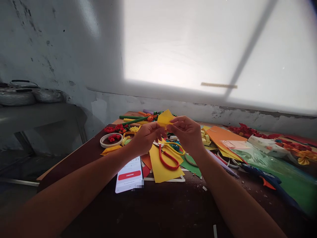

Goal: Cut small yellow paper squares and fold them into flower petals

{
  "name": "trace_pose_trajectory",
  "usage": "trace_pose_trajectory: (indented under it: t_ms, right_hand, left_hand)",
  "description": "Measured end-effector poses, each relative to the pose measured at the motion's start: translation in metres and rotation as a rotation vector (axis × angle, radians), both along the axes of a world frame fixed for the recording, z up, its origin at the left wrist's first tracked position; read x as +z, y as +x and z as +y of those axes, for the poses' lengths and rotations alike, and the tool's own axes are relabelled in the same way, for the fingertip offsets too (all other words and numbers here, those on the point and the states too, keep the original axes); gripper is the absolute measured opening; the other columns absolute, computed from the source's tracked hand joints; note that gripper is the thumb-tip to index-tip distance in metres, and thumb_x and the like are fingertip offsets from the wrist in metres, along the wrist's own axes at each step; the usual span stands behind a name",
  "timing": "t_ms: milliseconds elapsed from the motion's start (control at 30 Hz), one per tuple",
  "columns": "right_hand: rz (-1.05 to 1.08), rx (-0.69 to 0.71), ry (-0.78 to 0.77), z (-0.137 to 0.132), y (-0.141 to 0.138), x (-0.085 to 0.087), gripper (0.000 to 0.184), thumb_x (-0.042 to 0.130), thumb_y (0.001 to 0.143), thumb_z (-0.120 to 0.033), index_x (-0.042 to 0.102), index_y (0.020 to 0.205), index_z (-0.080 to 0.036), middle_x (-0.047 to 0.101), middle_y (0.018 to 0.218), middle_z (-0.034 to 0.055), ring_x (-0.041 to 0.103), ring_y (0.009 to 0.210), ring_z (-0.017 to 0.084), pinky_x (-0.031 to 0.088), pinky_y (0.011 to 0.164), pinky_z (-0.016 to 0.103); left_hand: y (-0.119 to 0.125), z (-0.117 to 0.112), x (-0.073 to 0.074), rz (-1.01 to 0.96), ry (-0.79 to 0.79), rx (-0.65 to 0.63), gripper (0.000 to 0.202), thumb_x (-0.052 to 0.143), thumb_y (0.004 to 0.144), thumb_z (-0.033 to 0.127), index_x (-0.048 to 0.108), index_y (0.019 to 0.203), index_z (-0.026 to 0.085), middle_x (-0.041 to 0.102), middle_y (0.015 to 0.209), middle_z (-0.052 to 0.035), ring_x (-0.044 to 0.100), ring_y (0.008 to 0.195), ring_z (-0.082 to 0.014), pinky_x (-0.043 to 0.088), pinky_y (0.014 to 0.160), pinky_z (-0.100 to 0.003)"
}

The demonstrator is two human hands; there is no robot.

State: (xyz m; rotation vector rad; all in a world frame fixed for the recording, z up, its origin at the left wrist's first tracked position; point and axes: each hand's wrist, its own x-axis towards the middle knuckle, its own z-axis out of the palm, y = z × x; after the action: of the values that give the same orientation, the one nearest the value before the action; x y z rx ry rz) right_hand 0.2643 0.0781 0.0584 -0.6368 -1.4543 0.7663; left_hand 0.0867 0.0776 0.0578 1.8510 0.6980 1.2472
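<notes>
Yellow paper piece [165,118] is at the centre of the work, raised over the surface [153,211] between the two hands. Left hand [147,135] has a grasping grip on its lower left edge; the right hand [187,132] pinches it from the right, so neither grip is released.

As far as can be judged, this piece is only partly worked: it has a pointed top and slanted sides, which suggests some shaping is done, but nothing visible is joined to it. The fingers hide its lower part, so I cannot tell whether folding is complete or any glue is on it. Cutting seems to be paused, since the scissors [160,154] lie at six o'clock from the piece, with no hand on them. Under them is a larger yellow paper sheet [159,175], material seemingly left to use.

Other items look further along. At nine o'clock lie red paper flowers [119,127], and an orange paper flower [150,119] sits nearer the hands beside green rods. A roll of tape [102,141] rests between eight and nine o'clock, a lit phone [126,185] at seven. Toward four o'clock lies what looks like a blue glue gun [269,178], untouched.
</notes>
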Motion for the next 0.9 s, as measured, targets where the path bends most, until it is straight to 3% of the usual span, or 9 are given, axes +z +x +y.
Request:
trace_pose_trajectory:
  t_ms: [167, 333, 567, 733, 833, 900]
  right_hand:
    - [0.060, 0.047, -0.064, -0.002, -0.001, 0.003, 0.049, 0.097, 0.056, -0.041, 0.057, 0.079, -0.023, 0.073, 0.068, -0.0020, 0.063, 0.059, 0.015, 0.050, 0.059, 0.029]
    - [0.091, 0.047, -0.085, -0.004, -0.002, 0.005, 0.053, 0.098, 0.055, -0.038, 0.054, 0.080, -0.023, 0.070, 0.063, -0.0046, 0.057, 0.054, 0.012, 0.045, 0.055, 0.025]
    - [0.045, 0.081, -0.052, -0.001, 0.000, 0.003, 0.046, 0.091, 0.068, -0.043, 0.054, 0.089, -0.025, 0.068, 0.062, -0.0053, 0.061, 0.055, 0.014, 0.048, 0.058, 0.027]
    - [0.045, 0.043, 0.037, 0.002, 0.004, 0.002, 0.037, 0.079, 0.082, -0.048, 0.053, 0.099, -0.026, 0.069, 0.071, -0.0048, 0.065, 0.063, 0.014, 0.052, 0.066, 0.028]
    - [0.000, -0.005, 0.088, 0.003, 0.006, 0.002, 0.038, 0.082, 0.080, -0.043, 0.059, 0.105, -0.026, 0.066, 0.074, -0.0051, 0.060, 0.063, 0.012, 0.049, 0.061, 0.024]
    - [-0.039, -0.027, 0.079, 0.004, 0.006, 0.003, 0.033, 0.083, 0.078, -0.043, 0.066, 0.098, -0.024, 0.062, 0.068, -0.0051, 0.055, 0.057, 0.011, 0.046, 0.054, 0.023]
  left_hand:
    - [-0.001, -0.001, 0.002, 0.003, 0.006, 0.015, 0.033, 0.072, 0.086, 0.049, 0.071, 0.085, 0.016, 0.070, 0.075, -0.0029, 0.058, 0.063, -0.0125, 0.048, 0.062, -0.026]
    - [-0.003, -0.001, 0.000, 0.056, 0.047, 0.089, 0.031, 0.072, 0.087, 0.046, 0.071, 0.085, 0.015, 0.071, 0.075, -0.0029, 0.057, 0.062, -0.0122, 0.047, 0.061, -0.025]
    - [-0.003, 0.003, -0.002, 0.015, 0.066, 0.045, 0.028, 0.066, 0.091, 0.043, 0.066, 0.081, 0.017, 0.066, 0.074, -0.0012, 0.056, 0.063, -0.0120, 0.046, 0.063, -0.026]
    - [-0.007, 0.000, 0.004, 0.150, 0.055, -0.009, 0.029, 0.055, 0.097, 0.043, 0.063, 0.088, 0.017, 0.064, 0.082, -0.0024, 0.057, 0.069, -0.0136, 0.048, 0.066, -0.027]
    - [-0.010, -0.001, 0.006, 0.291, 0.059, -0.074, 0.027, 0.053, 0.098, 0.041, 0.063, 0.091, 0.017, 0.066, 0.086, -0.0042, 0.060, 0.075, -0.0156, 0.050, 0.069, -0.028]
    - [-0.012, 0.000, 0.006, 0.304, 0.080, -0.073, 0.024, 0.054, 0.096, 0.039, 0.062, 0.088, 0.017, 0.066, 0.083, -0.0042, 0.062, 0.076, -0.0168, 0.050, 0.069, -0.029]
